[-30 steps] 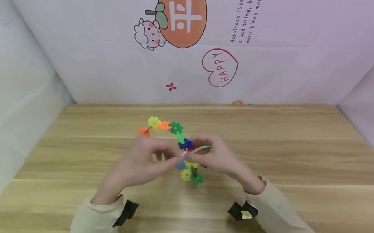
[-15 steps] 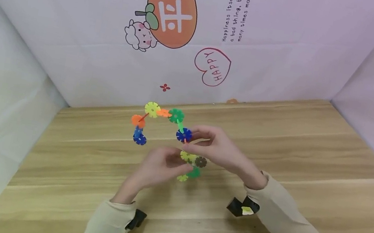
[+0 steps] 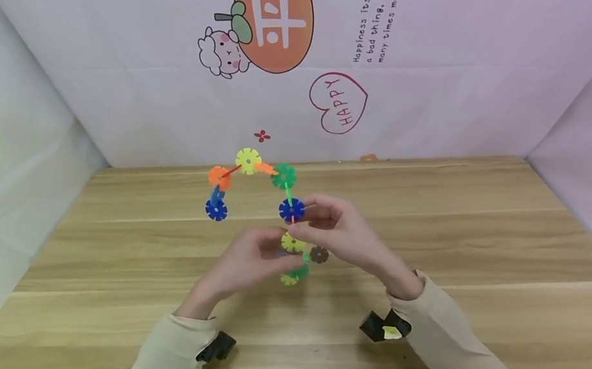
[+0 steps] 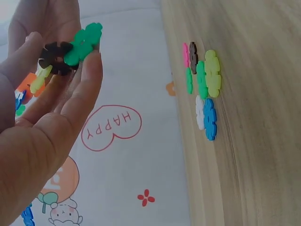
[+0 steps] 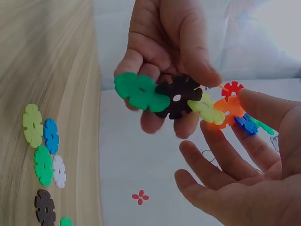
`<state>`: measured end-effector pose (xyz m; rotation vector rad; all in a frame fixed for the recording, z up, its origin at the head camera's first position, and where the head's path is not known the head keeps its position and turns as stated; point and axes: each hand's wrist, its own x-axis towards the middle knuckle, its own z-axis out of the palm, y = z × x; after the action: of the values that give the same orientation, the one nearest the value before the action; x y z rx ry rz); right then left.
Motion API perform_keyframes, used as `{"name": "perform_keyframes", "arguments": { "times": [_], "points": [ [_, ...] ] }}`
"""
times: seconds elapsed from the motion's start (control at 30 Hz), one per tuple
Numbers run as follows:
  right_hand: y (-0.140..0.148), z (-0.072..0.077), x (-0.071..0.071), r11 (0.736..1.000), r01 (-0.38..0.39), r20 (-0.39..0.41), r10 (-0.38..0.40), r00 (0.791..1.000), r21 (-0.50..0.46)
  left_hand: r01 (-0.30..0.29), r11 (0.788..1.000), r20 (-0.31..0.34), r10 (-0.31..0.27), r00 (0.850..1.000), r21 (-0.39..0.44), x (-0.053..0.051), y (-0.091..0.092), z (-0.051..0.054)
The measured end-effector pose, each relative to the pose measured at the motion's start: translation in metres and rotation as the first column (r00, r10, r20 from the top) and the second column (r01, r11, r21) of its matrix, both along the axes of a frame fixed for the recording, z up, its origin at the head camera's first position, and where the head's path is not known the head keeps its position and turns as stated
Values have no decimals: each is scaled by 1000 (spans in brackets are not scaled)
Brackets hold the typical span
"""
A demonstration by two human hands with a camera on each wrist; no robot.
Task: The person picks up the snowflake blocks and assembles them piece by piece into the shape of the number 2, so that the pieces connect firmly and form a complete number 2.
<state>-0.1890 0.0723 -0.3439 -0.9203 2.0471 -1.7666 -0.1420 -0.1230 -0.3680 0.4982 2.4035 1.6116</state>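
chain (image 3: pixel 265 168): notched discs linked in an arc, held up off the table (image 3: pixel 146 238) between both grips; dark blue disc (image 3: pixel 216 210) at the free end
left grip (image 3: pixel 248 261): curled and pinching at brown disc (image 5: pixel 183 87); green disc (image 5: pixel 136 92) juts out from it
right grip (image 3: pixel 342 238): pinching orange disc (image 5: pixel 233 106) between thumb and fingertips, outer fingers spread
joint: yellow disc (image 5: pixel 207 110) sits between brown and orange; step judged to be joining or seating discs here
method: discs best pinched close to the joint, slots squared up, pressure applied straight along the slot
risk: long arc is largely unsupported; neighbouring links could twist or pop loose if pushed sideways
check: seating depth cannot be told; light tug advised before release
loose discs (image 4: pixel 201 77): grouped on the table, several colours
heart print (image 3: pixel 339 103): "HAPPY", turned sideways
wall text (image 3: pixel 378 15): "Happiness itself is / a bad thing, but so / many times more tr", lines cut off
fruit print (image 3: pixel 274 14): white character on orange
brand: none readable
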Motion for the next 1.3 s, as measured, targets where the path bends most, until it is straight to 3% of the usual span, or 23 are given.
{"name": "perform_keyframes", "arguments": {
  "times": [0.2,0.47,0.87,1.1,1.3],
  "points": [
    [-1,-1,-2,1000,-22,11,22,1000,-21,6,999,-74,-3,997,44,-2,-1,0],
    [-2,0,-2,1000,10,11,-10,1000,-25,-27,999,-95,31,995,43,-3,-1,-1],
    [-4,-4,-1,999,33,-63,-33,997,10,-33,999,-89,31,995,-14,-3,0,-1],
    [-3,-3,1,994,108,-39,-107,993,30,3,1000,-55,-3,998,-6,-2,1,0],
    [-3,-1,0,986,161,39,-163,986,38,45,999,-11,-45,999,-8,-2,0,-1]
  ]
}}
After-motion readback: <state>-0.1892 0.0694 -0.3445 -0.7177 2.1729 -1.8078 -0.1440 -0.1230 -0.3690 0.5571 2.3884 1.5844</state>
